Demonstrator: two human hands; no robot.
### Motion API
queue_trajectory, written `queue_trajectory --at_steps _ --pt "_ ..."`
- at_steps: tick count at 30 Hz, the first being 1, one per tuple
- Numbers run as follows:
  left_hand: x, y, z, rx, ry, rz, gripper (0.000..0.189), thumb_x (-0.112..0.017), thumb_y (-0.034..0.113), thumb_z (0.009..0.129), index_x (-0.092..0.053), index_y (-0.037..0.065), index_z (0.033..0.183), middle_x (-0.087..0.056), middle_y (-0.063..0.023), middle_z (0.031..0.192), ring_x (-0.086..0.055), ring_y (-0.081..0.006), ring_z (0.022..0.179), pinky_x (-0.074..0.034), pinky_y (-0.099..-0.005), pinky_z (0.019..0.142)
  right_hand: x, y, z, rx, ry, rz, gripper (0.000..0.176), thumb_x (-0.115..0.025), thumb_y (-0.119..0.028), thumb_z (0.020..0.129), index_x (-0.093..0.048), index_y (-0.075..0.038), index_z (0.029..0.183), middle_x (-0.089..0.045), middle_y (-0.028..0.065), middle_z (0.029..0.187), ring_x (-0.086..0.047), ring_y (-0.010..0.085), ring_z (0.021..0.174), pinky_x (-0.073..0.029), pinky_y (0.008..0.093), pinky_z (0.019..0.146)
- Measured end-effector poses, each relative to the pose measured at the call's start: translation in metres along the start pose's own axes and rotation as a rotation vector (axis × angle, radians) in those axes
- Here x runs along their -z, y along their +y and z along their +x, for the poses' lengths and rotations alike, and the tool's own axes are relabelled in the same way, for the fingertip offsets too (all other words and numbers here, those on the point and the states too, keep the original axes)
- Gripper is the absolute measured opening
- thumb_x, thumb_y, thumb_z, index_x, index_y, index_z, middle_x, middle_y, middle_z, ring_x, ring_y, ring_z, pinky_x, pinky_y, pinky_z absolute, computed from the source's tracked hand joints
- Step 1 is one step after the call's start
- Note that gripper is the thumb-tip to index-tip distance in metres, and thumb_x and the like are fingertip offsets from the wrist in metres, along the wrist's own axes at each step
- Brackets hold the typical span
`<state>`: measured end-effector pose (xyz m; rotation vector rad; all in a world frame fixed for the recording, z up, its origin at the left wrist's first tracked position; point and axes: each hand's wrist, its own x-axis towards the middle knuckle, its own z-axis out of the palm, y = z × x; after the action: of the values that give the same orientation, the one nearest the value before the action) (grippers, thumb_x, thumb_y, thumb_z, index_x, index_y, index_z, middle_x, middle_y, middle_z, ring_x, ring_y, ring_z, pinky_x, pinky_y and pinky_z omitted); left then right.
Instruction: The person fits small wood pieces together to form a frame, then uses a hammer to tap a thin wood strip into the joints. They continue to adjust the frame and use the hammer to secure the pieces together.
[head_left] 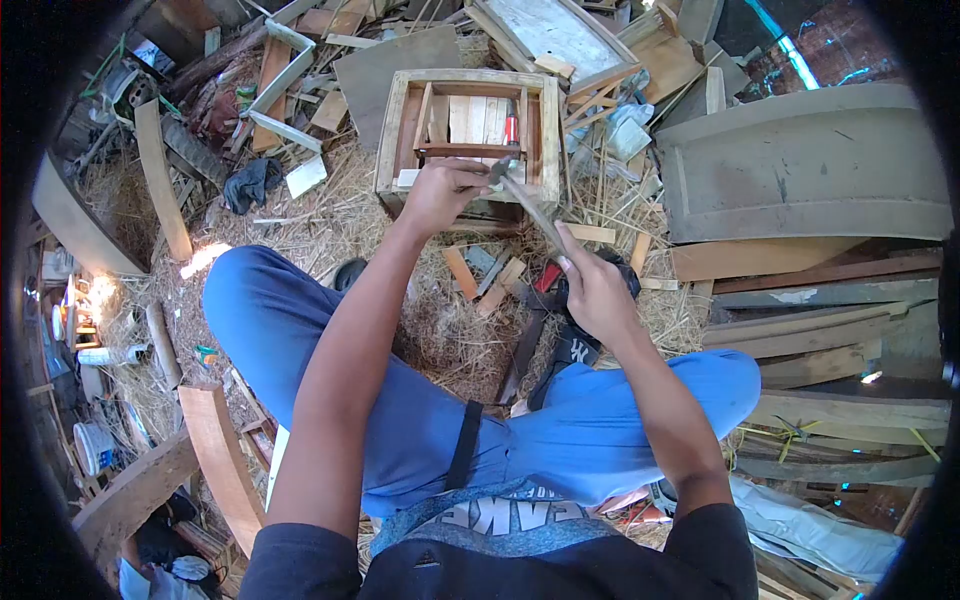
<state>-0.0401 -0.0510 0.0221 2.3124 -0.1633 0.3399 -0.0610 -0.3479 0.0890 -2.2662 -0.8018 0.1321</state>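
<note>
My right hand (597,288) is wrapped round the wooden handle of a hammer (534,212), whose dark head is at the front edge of a wooden frame box (548,120). My left hand (443,193) is at the same edge, left of the hammer head, with its fingers pinched together; what they hold is too small to make out. Inside the box, behind a reddish crossbar (465,151), a red and black tool (511,128) lies on pale slats.
Straw and wood offcuts (461,273) cover the ground before the box. A power tool (606,268) lies by my right hand. Curved boards (225,455) are at the left, a large grey panel (800,170) and stacked planks (800,335) at the right.
</note>
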Motion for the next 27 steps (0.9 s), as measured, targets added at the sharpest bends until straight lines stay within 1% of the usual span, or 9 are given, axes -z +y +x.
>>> queue_trajectory --at_steps 2,5,12,14,18,20,21,23,27 --pt "0.0 0.0 0.002 -0.013 -0.001 0.022 0.02 -0.08 0.011 0.08 -0.082 0.012 0.1 -0.076 -0.0099 0.113 -0.071 -0.0296 0.107 -0.056 -0.0395 0.093 -0.001 0.004 -0.001 -0.063 -0.109 -0.049 0.058 -0.055 -0.008 0.101 -0.041 -0.018 0.156 -0.068 0.0301 0.103 -0.067 0.0488 0.092 -0.054 0.0524 0.079" --pt "-0.002 -0.003 0.001 -0.039 0.014 0.018 0.02 -0.08 0.011 0.081 -0.082 0.012 0.101 -0.076 -0.0098 0.113 -0.071 -0.0293 0.108 -0.056 -0.0395 0.093 0.002 -0.006 -0.001 -0.031 -0.021 0.04 0.058 -0.055 -0.008 0.101 -0.041 -0.018 0.156 -0.067 0.0304 0.102 -0.066 0.0489 0.091 -0.053 0.0527 0.079" --pt "0.001 0.001 0.002 0.0 -0.02 -0.018 0.022 -0.08 0.013 0.081 -0.081 0.012 0.103 -0.075 -0.009 0.114 -0.07 -0.0289 0.109 -0.055 -0.0388 0.096 0.0 0.002 0.0 -0.102 -0.111 -0.069 0.058 -0.055 -0.008 0.101 -0.041 -0.018 0.156 -0.067 0.0304 0.101 -0.067 0.0484 0.09 -0.053 0.0525 0.079" --pt "-0.001 -0.001 0.002 -0.023 -0.004 -0.007 0.023 -0.08 0.013 0.081 -0.081 0.013 0.104 -0.075 -0.0091 0.114 -0.07 -0.029 0.109 -0.055 -0.039 0.096 0.002 -0.007 -0.001 -0.021 0.013 0.053 0.057 -0.055 -0.008 0.101 -0.042 -0.018 0.156 -0.068 0.0296 0.101 -0.067 0.0485 0.091 -0.053 0.0525 0.08" --pt "-0.002 -0.003 0.0 -0.029 -0.003 0.02 0.025 -0.079 0.013 0.081 -0.081 0.013 0.106 -0.075 -0.0091 0.113 -0.07 -0.0294 0.108 -0.055 -0.0398 0.095 -0.003 -0.002 -0.001 0.038 0.055 0.037 0.057 -0.054 -0.007 0.101 -0.042 -0.017 0.156 -0.068 0.0291 0.104 -0.067 0.0485 0.092 -0.054 0.0524 0.081" --pt "-0.001 0.0 0.001 -0.032 0.0 0.026 0.024 -0.079 0.013 0.081 -0.081 0.013 0.105 -0.075 -0.009 0.113 -0.07 -0.0295 0.108 -0.055 -0.04 0.095 -0.002 0.003 -0.001 -0.101 -0.115 -0.072 0.058 -0.055 -0.006 0.101 -0.042 -0.017 0.156 -0.068 0.0292 0.105 -0.067 0.0485 0.093 -0.054 0.0527 0.081" --pt "-0.001 -0.001 0.0 -0.025 0.004 0.031 0.024 -0.079 0.012 0.081 -0.081 0.013 0.105 -0.075 -0.0089 0.113 -0.07 -0.0297 0.108 -0.055 -0.0401 0.095 -0.001 0.001 0.0 -0.101 -0.113 -0.072 0.058 -0.055 -0.006 0.101 -0.042 -0.017 0.156 -0.068 0.0292 0.105 -0.067 0.0485 0.093 -0.054 0.0527 0.081" --pt "-0.002 -0.005 0.001 -0.028 -0.003 0.032 0.023 -0.079 0.013 0.081 -0.081 0.013 0.104 -0.075 -0.009 0.114 -0.07 -0.0298 0.108 -0.055 -0.0404 0.095 0.001 -0.005 0.0 -0.009 0.045 0.054 0.058 -0.055 -0.006 0.1 -0.042 -0.017 0.156 -0.068 0.0294 0.105 -0.067 0.0487 0.093 -0.054 0.0528 0.08" --pt "-0.001 -0.004 0.0 -0.037 -0.006 0.029 0.022 -0.079 0.012 0.081 -0.081 0.013 0.103 -0.075 -0.0096 0.113 -0.07 -0.0302 0.109 -0.055 -0.0406 0.095 -0.005 -0.001 -0.003 -0.013 0.036 0.048 0.058 -0.055 -0.006 0.1 -0.042 -0.017 0.156 -0.068 0.0295 0.103 -0.067 0.0486 0.093 -0.054 0.0525 0.08"
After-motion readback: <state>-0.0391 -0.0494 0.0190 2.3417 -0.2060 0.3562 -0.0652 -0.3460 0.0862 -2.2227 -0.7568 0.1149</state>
